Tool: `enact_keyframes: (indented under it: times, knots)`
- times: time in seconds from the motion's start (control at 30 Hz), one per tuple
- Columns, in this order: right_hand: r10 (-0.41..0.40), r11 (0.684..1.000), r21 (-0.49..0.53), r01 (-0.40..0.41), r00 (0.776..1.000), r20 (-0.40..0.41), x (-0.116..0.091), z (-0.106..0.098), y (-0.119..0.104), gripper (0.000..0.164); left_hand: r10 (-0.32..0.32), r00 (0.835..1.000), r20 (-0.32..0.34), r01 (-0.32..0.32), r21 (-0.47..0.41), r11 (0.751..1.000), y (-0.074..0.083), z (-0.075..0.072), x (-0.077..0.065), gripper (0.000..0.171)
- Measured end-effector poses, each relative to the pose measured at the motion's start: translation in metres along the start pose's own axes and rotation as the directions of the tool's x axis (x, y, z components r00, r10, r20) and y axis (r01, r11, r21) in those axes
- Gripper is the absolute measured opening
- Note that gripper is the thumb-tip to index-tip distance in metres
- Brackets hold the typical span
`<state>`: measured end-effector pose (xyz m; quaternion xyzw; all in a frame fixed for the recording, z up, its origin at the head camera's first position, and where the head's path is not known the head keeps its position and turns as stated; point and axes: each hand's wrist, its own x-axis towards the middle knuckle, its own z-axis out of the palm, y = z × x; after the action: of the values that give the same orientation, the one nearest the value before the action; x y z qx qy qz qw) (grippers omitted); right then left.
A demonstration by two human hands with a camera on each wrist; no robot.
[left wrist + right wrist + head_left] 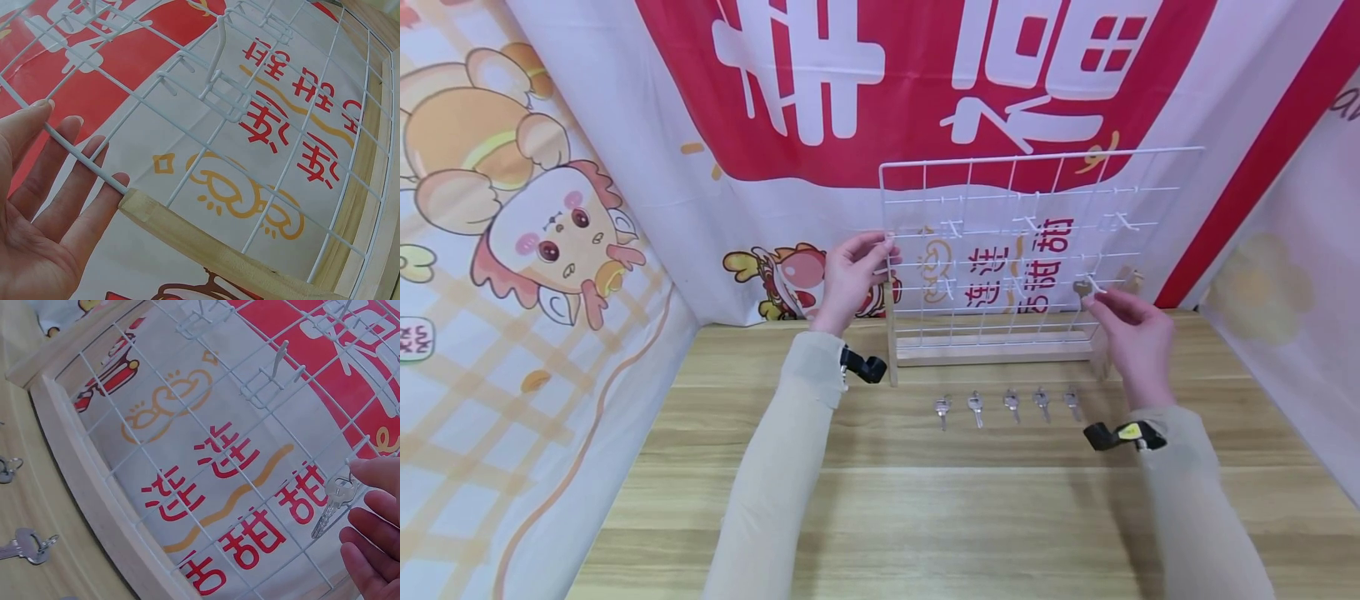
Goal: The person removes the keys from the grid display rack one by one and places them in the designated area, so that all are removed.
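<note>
A white wire grid rack [985,327] stands in a wooden base, with hooks on its front. My left hand [855,275] holds its left edge wire, thumb on one side and fingers on the other, just above the wooden upright [187,236]. At the lower right of the grid, my right hand [1137,333] pinches a silver key [337,495] by the small ring at its head. The blade points down in front of the wires, close beside a lower right hook [1092,283]. In the right wrist view the fingertips partly cover the ring.
Several silver keys [975,407] lie in a row on the wooden table [955,517], in front of the rack's base. More hooks [1028,223] stick out from the grid in two rows. A printed cloth [797,208] hangs close behind, and cloth walls stand at both sides.
</note>
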<state>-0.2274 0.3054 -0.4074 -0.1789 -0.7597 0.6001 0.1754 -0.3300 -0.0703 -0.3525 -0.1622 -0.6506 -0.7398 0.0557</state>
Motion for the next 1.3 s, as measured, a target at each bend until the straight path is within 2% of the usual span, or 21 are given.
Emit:
enact_keyframes:
  times: [0.23, 0.4, 0.63, 0.9, 1.3]
  knots:
    - [-0.038, 0.999, 0.003, 0.038, 0.999, 0.01, 0.011, 0.005, -0.004, 0.056, 0.001, 1.0, 0.002, -0.001, -0.002, 1.0, -0.002, -0.001, 0.002, 0.032]
    - [-0.003, 1.0, 0.004, 0.003, 1.0, 0.001, 0.017, 0.01, -0.004, 0.059, 0.004, 1.0, 0.006, -0.004, 0.009, 1.0, -0.001, -0.001, 0.001, 0.038]
    - [0.026, 0.999, 0.033, -0.025, 0.999, -0.027, 0.022, 0.014, -0.002, 0.059, 0.001, 1.0, 0.008, -0.001, 0.019, 1.0, -0.001, -0.001, 0.001, 0.038]
    - [0.045, 0.996, 0.073, -0.042, 0.998, -0.042, 0.025, 0.016, -0.001, 0.058, -0.004, 1.0, 0.006, 0.004, 0.005, 1.0, -0.001, -0.001, 0.001, 0.038]
    - [0.006, 0.993, 0.121, -0.001, 0.999, -0.036, 0.022, 0.012, -0.001, 0.054, -0.002, 1.0, 0.002, 0.002, 0.021, 1.0, 0.0, 0.0, 0.0, 0.031]
